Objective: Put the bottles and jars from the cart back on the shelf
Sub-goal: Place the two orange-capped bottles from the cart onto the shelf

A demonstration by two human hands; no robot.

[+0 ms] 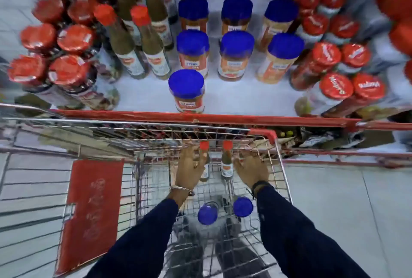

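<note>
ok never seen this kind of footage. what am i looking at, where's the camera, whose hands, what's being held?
There is no robot here. A person wears one wide-angle camera on the head, looking forward and down, so the picture bends at the edges.

The two dark sleeves belong to that person. They reach into a wire shopping cart. The left hand is closed around a thin bottle with a red cap. The right hand is beside a second red-capped bottle; whether it grips it yet is unclear. Two blue-lidded jars stand nearer the person in the cart.

Beyond the cart is a white shelf with a red front edge. It holds more blue-lidded jars, tall red-capped bottles and red-lidded jars at both sides, with bare space near the front.
</note>
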